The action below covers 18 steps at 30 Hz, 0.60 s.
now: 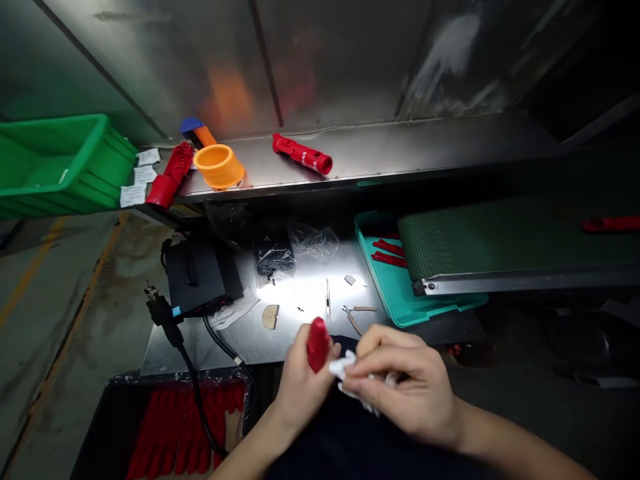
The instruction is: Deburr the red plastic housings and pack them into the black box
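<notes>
My left hand (300,387) is closed around a red plastic part (318,343), holding it upright over the near edge of the metal table (300,293). My right hand (405,383) is closed on a white cloth (345,370) and presses it against the side of the red part. Both hands are low in the middle of the view, touching each other through the cloth.
A teal tray (395,293) with red parts sits under the end of a conveyor belt (500,240). A shelf holds an orange cup (219,165) and a red tube (303,153). A green bin (55,163) is far left, a black box (200,273) with cable left, red parts (185,427) below.
</notes>
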Each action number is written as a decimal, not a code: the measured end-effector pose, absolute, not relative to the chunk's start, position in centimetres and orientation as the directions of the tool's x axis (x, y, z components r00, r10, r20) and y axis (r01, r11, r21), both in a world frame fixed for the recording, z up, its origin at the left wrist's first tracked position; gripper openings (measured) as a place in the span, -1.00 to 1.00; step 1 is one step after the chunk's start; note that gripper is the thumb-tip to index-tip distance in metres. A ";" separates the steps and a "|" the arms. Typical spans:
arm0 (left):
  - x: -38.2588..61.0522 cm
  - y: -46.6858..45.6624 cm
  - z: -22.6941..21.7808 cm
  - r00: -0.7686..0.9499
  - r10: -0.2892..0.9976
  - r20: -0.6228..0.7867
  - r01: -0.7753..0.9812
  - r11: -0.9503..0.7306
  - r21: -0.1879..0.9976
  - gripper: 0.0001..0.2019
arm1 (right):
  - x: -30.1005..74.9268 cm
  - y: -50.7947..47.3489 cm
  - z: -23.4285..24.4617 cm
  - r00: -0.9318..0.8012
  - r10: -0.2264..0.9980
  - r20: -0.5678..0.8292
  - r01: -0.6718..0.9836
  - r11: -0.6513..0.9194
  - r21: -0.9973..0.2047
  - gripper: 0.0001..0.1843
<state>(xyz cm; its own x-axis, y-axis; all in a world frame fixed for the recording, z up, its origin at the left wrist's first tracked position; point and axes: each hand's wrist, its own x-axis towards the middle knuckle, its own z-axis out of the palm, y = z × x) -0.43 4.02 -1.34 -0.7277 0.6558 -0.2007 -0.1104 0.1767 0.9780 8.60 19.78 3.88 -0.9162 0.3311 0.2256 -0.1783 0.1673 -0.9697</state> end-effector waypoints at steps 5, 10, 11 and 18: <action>-3.0 1.5 -3.2 -0.690 0.362 -0.627 -0.677 -0.015 0.736 -0.48 | 4.6 20.0 -6.9 -0.902 0.428 0.060 0.150 0.440 -0.885 -0.76; -4.7 -2.5 -4.6 -0.645 0.271 -0.715 -0.761 -0.147 0.631 -0.37 | -0.1 19.6 -14.6 -0.944 0.187 -0.273 0.329 0.609 -0.722 -0.72; -5.0 -3.2 -4.8 -0.651 0.255 -0.715 -0.758 -0.166 0.631 -0.37 | -1.4 19.3 -15.4 -0.934 0.146 -0.326 0.340 0.644 -0.685 -0.70; -7.0 -6.8 -5.5 -0.702 0.183 -0.688 -0.699 -0.366 0.615 -0.36 | -13.8 13.9 -19.8 -0.877 0.030 -0.480 0.358 0.705 -0.611 -0.65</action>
